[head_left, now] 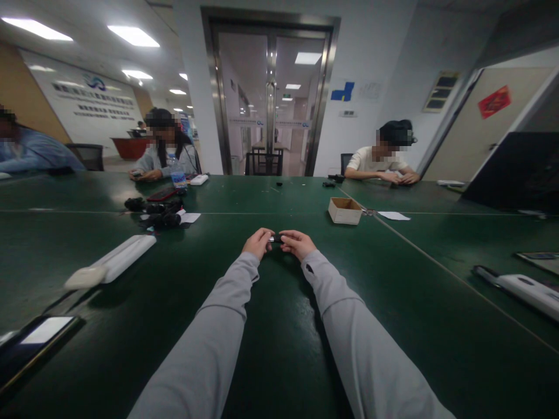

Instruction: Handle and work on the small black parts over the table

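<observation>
Hold the small black stick (276, 238), probably light, stiff and slick, by its ends, as pinched now in nearly closed left hand (257, 242) and right hand (299, 244).

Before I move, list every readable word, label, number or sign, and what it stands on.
Nothing is legible.
Wall sign: lettering blurred.
Glass doors: lettering too small.
Green sign beyond them: too small.
Bottle label: blurred.
Red poster: dark marks, blurred.
Held black piece: no marking visible.
</observation>
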`<move>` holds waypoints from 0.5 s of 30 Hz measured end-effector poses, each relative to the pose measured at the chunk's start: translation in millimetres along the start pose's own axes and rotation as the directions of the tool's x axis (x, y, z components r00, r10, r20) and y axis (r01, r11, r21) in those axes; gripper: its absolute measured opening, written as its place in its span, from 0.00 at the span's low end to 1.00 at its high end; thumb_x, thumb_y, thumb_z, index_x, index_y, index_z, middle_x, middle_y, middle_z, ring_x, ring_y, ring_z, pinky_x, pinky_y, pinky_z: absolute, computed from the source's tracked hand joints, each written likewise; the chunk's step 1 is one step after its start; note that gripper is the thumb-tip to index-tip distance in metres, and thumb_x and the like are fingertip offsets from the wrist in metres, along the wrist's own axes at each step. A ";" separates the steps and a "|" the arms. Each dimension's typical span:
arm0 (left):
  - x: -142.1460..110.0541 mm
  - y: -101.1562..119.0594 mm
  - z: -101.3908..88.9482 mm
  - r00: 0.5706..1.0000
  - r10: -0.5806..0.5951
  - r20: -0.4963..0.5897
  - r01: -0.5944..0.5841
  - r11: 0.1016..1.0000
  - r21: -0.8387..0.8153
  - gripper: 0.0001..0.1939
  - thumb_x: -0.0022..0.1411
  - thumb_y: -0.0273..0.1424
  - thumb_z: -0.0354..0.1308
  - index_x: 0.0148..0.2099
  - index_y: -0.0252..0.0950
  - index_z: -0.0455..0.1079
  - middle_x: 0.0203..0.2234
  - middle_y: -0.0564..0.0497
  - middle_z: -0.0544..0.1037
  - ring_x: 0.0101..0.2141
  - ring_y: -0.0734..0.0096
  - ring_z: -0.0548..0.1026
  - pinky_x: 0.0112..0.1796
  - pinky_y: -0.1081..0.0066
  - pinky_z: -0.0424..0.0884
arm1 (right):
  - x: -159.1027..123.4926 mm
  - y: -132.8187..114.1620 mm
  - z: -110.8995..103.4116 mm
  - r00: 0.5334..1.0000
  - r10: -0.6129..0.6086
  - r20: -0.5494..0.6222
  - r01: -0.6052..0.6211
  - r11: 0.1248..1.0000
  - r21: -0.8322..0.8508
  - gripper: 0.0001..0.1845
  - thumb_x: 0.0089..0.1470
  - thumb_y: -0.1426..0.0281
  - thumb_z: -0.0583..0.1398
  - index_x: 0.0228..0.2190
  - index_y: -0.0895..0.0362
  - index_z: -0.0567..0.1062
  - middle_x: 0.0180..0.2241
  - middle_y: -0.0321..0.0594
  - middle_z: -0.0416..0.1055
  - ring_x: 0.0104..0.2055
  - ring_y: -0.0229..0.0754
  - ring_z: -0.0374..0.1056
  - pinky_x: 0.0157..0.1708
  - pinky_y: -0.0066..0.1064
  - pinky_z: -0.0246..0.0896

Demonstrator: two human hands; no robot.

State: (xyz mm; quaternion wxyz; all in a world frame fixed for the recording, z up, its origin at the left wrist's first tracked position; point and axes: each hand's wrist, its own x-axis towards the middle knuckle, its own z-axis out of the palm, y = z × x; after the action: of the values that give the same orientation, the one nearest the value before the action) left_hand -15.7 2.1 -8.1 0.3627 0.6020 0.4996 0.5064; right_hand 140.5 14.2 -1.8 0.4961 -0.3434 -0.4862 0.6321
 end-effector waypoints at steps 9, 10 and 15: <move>0.7 -0.4 0.1 1.000 0.017 0.006 -0.017 1.000 0.010 0.12 0.54 0.36 0.48 0.37 0.36 0.68 0.17 0.55 0.68 0.18 0.78 0.64 0.20 0.78 0.60 | 0.3 0.9 -0.2 1.000 -0.009 0.003 0.009 1.000 -0.005 0.10 0.40 0.78 0.64 0.31 0.62 0.73 0.20 0.37 0.71 0.20 0.32 0.67 0.20 0.19 0.65; 0.8 -0.6 -0.1 1.000 0.019 0.003 -0.019 1.000 -0.001 0.12 0.53 0.35 0.49 0.38 0.37 0.68 0.18 0.55 0.69 0.18 0.78 0.65 0.20 0.78 0.61 | 0.2 0.9 -0.1 1.000 -0.009 0.003 0.009 1.000 -0.005 0.10 0.41 0.78 0.64 0.31 0.62 0.73 0.20 0.37 0.70 0.20 0.32 0.67 0.20 0.19 0.65; 2.0 -3.2 -0.6 0.999 0.008 0.041 -0.009 0.999 0.032 0.13 0.54 0.36 0.47 0.37 0.36 0.69 0.15 0.55 0.69 0.16 0.78 0.64 0.21 0.78 0.61 | -0.1 0.4 0.4 1.000 -0.003 0.001 0.003 1.000 0.001 0.10 0.41 0.79 0.63 0.30 0.62 0.73 0.20 0.37 0.71 0.20 0.32 0.67 0.20 0.19 0.65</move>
State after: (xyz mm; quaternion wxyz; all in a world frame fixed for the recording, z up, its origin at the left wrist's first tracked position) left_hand -17.0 4.8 -10.5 0.3610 0.6202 0.4973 0.4875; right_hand 140.1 14.0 -2.1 0.4969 -0.3424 -0.4866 0.6317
